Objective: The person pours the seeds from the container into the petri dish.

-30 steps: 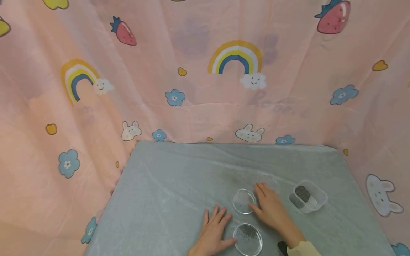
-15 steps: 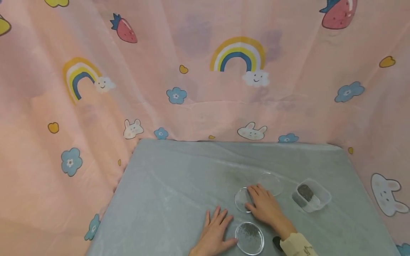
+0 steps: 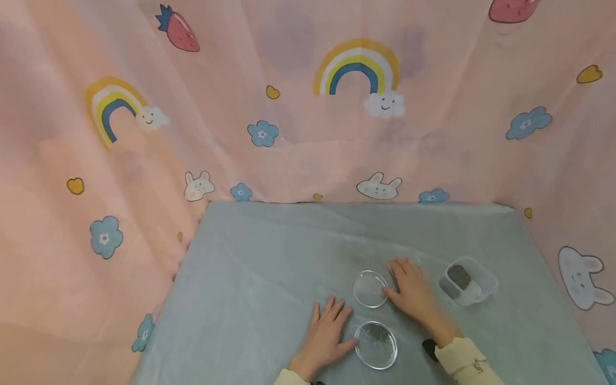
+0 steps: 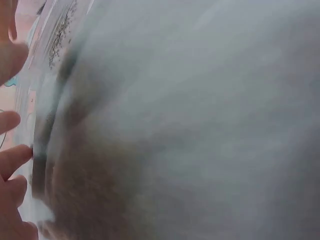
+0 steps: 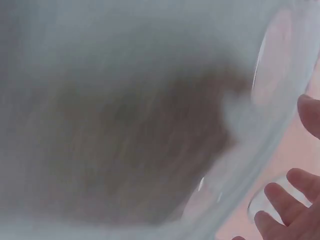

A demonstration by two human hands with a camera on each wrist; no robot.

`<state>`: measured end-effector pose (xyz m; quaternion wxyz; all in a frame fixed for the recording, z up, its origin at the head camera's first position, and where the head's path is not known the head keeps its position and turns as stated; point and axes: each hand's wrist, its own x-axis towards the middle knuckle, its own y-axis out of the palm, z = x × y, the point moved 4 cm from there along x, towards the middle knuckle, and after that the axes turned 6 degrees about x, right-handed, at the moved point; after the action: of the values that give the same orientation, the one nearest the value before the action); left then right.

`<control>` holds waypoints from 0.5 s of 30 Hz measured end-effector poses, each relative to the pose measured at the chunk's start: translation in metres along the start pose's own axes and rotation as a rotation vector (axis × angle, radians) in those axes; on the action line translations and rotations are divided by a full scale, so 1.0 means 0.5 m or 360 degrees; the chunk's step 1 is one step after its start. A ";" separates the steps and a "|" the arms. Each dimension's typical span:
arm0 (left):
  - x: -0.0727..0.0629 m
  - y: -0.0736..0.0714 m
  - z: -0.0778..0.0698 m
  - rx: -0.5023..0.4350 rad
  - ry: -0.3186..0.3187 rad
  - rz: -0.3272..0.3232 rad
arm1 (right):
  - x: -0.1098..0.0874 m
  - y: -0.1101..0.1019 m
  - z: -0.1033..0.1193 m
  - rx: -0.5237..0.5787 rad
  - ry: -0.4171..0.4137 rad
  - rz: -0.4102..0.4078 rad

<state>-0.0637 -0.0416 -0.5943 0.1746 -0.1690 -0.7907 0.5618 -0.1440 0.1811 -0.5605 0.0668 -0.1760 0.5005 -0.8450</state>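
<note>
My left hand point(image 3: 323, 337) lies on the cloth with fingers spread, its thumb at the left rim of a clear round dish point(image 3: 376, 359). Dark grains point(image 3: 375, 334) are scattered in that dish; the left wrist view shows similar grains point(image 4: 61, 40) beside the fingers. Farther back sits a second clear dish point(image 3: 369, 289), which looks nearly bare. My right hand point(image 3: 415, 294) reaches palm down just right of it, thumb near its rim. Its blurred fingertips cover the spot of a third clear disc. In the right wrist view the fingers point(image 5: 282, 202) are extended, gripping nothing visible.
A translucent plastic tub point(image 3: 487, 289) stands right of my right hand, with dark granular material point(image 3: 459, 276) inside. Grey-green cloth point(image 3: 269, 267) covers the table. A pink patterned curtain point(image 3: 298, 166) hangs behind and along both sides.
My right hand moved left onto the second dish's edge, then back right and away over the third disc. My left hand kept its place by the grain dish. The head view tilted slightly down.
</note>
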 end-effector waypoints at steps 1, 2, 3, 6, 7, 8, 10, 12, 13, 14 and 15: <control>0.011 -0.001 0.003 -0.0002 -0.0013 -0.0001 | 0.002 -0.014 -0.011 -0.0025 0.0012 -0.0011; 0.022 -0.002 0.006 -0.0005 -0.0021 -0.0010 | 0.002 -0.028 -0.023 -0.0052 0.0021 -0.0019; 0.033 -0.004 0.008 -0.0007 -0.0025 -0.0022 | 0.002 -0.041 -0.034 -0.0073 0.0031 -0.0027; 0.061 -0.005 0.013 -0.0011 -0.0041 -0.0042 | -0.005 -0.075 -0.059 -0.0132 0.0035 -0.0075; 0.068 -0.005 0.014 -0.0018 -0.0046 -0.0042 | -0.009 -0.085 -0.065 -0.0149 0.0029 -0.0103; 0.075 -0.004 0.014 -0.0030 -0.0054 -0.0042 | -0.014 -0.094 -0.073 -0.0167 0.0025 -0.0132; 0.087 -0.001 0.012 -0.0042 -0.0083 -0.0023 | -0.024 -0.111 -0.087 -0.0163 0.0056 -0.0173; 0.098 0.003 0.009 -0.0045 -0.0110 0.0002 | -0.037 -0.128 -0.104 -0.0149 0.0120 -0.0188; 0.103 0.005 0.007 -0.0045 -0.0119 0.0014 | -0.045 -0.136 -0.114 -0.0148 0.0160 -0.0192; 0.107 0.008 0.005 -0.0048 -0.0127 0.0021 | -0.055 -0.143 -0.124 -0.0141 0.0218 -0.0171; 0.111 0.010 0.002 -0.0047 -0.0132 0.0029 | -0.065 -0.149 -0.134 -0.0126 0.0278 -0.0147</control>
<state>-0.1127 -0.0151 -0.5948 0.1341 -0.1552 -0.8039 0.5583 -0.1335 0.2820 -0.5321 -0.0232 -0.1272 0.5288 -0.8388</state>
